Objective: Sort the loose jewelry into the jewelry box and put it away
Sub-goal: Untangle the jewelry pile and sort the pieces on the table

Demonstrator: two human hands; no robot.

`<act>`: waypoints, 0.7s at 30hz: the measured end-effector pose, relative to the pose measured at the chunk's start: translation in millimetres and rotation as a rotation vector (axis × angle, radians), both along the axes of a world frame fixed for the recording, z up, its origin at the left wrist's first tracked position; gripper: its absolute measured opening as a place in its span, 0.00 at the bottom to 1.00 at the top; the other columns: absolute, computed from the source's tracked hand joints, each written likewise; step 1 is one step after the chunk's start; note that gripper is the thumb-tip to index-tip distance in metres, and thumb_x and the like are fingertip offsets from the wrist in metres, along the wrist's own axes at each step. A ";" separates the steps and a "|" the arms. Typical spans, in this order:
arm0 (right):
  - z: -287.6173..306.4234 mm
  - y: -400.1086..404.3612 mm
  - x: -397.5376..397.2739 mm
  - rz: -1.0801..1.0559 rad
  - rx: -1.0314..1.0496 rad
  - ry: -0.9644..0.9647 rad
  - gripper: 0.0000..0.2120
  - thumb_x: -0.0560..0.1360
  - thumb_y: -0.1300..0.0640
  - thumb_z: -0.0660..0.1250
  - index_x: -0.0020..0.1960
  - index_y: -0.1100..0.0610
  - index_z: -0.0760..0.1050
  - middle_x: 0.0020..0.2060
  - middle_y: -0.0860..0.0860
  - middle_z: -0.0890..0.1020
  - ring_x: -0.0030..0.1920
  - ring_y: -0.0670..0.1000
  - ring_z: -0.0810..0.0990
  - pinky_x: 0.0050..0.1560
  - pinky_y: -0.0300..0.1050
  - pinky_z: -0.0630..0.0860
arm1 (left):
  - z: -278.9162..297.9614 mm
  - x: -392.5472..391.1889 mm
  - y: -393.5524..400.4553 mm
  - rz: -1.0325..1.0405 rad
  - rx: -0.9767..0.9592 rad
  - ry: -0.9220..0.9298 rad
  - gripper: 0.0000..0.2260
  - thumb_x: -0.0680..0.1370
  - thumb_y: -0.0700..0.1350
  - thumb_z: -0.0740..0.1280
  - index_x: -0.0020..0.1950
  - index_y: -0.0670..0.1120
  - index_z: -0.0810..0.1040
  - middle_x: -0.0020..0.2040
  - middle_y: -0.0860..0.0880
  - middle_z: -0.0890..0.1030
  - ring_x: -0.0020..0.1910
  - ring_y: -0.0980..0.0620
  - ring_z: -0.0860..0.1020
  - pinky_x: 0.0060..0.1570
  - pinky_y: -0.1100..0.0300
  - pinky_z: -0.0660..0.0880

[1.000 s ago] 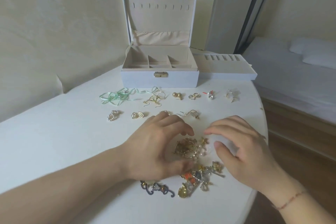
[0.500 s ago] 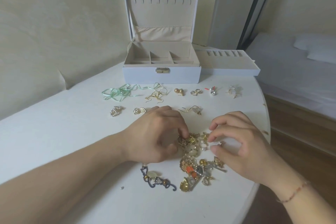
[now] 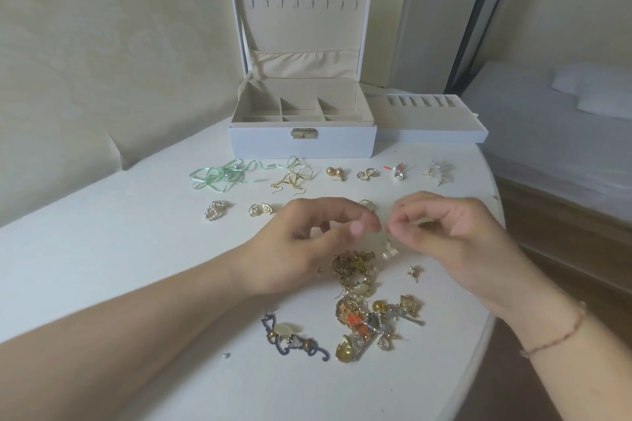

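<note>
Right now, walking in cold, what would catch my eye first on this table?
Probably the two hands, left hand and right hand, raised fingertip to fingertip above a tangled jewelry pile near the table's front edge. Behind them stands the open white jewelry box, compartments bare, its removable tray set beside it on the right. Between lie paired earrings in rows, with a green ribbon piece leftmost.

My matt white table point(image 3: 102, 249) carries shiny gold-metal jewelry point(image 3: 352, 270); the jewelry box point(image 3: 301, 143) shows soft beige cloth lining

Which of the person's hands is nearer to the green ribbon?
Left. The left hand lies below and right of the green ribbon; the right hand is farther right.
</note>
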State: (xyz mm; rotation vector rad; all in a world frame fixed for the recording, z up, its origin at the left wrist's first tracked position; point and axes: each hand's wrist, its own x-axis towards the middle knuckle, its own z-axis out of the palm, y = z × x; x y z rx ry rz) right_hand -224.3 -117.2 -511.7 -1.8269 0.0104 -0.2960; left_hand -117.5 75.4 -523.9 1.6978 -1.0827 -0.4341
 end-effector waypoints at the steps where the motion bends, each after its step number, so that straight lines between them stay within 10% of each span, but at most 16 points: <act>1: 4.1 3.9 4.0 -0.017 0.009 0.018 0.05 0.71 0.54 0.74 0.40 0.56 0.83 0.42 0.52 0.83 0.46 0.53 0.79 0.52 0.44 0.72 | 0.6 -1.2 -1.5 -0.023 -0.024 0.072 0.17 0.78 0.55 0.63 0.58 0.46 0.81 0.53 0.45 0.84 0.54 0.39 0.80 0.59 0.39 0.73; 6: 18.3 22.4 19.6 -0.074 0.011 0.006 0.03 0.72 0.56 0.72 0.41 0.55 0.83 0.36 0.55 0.83 0.39 0.46 0.80 0.51 0.41 0.74 | 4.3 -2.2 -5.9 -0.003 -0.157 0.234 0.11 0.78 0.42 0.66 0.55 0.35 0.81 0.51 0.40 0.84 0.52 0.51 0.81 0.55 0.63 0.74; 21: 14.8 24.3 26.5 -0.142 0.036 0.012 0.03 0.73 0.55 0.72 0.42 0.53 0.83 0.37 0.55 0.84 0.42 0.52 0.79 0.48 0.43 0.72 | 12.0 5.5 -1.0 -0.097 -0.156 0.570 0.13 0.79 0.47 0.61 0.51 0.42 0.82 0.44 0.40 0.84 0.40 0.45 0.80 0.45 0.58 0.75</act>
